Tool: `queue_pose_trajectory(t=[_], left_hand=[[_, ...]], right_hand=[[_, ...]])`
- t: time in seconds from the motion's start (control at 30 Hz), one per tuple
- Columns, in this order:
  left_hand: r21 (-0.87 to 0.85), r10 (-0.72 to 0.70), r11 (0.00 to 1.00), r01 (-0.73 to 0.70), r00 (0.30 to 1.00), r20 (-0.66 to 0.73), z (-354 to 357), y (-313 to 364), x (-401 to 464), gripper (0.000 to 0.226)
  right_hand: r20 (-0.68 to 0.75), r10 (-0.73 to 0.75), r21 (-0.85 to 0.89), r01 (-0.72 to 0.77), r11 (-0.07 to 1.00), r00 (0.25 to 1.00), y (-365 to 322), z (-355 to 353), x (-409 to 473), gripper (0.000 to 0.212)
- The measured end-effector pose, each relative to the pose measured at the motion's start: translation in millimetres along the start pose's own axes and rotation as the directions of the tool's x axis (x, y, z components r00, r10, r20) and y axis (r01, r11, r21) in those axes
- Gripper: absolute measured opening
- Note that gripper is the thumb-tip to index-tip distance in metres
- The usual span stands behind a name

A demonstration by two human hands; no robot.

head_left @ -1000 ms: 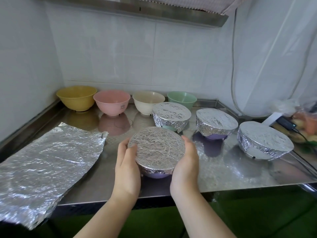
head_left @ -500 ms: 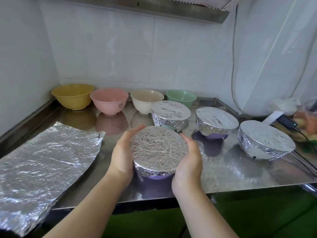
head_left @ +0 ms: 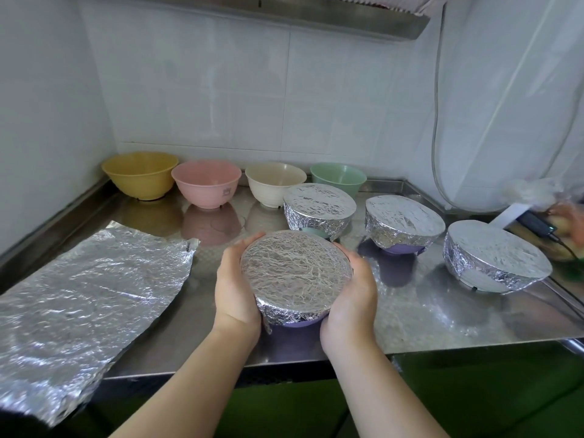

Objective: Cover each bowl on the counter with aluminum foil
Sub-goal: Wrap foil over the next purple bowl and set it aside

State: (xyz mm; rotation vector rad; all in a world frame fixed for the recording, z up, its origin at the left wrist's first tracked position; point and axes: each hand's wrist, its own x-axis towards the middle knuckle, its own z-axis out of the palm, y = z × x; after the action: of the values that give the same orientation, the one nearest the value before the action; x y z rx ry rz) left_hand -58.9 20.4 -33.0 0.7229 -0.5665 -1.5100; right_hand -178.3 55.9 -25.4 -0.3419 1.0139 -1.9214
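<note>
Both hands are cupping a foil-covered purple bowl (head_left: 295,279) near the front edge of the desk (head_left: 410,317), roughly mid-width. The left hand (head_left: 235,286) is curling round its left side, the right hand (head_left: 350,292) round its right side, palms pressing the foil skirt against the wall. The foil top is looking tight and finely wrinkled; a purple base is showing below the skirt. Whether the bowl is resting on the desk or lifted just off it, I cannot tell.

Step in hand, as I judge it: crimping and finishing the fourth cover.

Three other covered bowls are sitting toward the right side of the desk: one (head_left: 319,207) just behind the held bowl, one (head_left: 403,226) further right, one (head_left: 494,260) near the right edge. Four bare bowls are lining the back edge: yellow (head_left: 140,173) in the back left corner, then pink (head_left: 207,181), cream (head_left: 275,183), green (head_left: 339,178).

A loose foil sheet (head_left: 82,286) is lying flat at the front left corner, overhanging the edge.

Next move is probably calling for setting this bowl down, fetching a bare bowl, and laying the sheet over it.

Writing: a small mark on the pink bowl's side, too small to read.
</note>
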Motion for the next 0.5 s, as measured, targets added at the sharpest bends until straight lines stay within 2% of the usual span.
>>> queue_pose_trajectory(t=[0.17, 0.37, 0.5], left_hand=[[0.021, 0.019, 1.000, -0.019, 0.999, -0.026, -8, -12, -3, 0.037], [0.043, -0.006, 0.999, 0.010, 0.997, -0.083, -4, -11, -8, 0.045], [0.120, -0.007, 0.993, 0.013, 0.999, -0.053, -5, -12, -11, 0.043]], right_hand=[[-0.002, -0.006, -0.002, 0.006, 1.000, 1.000, 0, -3, -1, 0.029], [-0.013, -0.013, 0.019, 0.013, 1.000, 1.000, 3, -3, -8, 0.034], [-0.009, 0.016, -0.034, -0.016, 0.999, 1.000, -2, -4, -3, 0.035]])
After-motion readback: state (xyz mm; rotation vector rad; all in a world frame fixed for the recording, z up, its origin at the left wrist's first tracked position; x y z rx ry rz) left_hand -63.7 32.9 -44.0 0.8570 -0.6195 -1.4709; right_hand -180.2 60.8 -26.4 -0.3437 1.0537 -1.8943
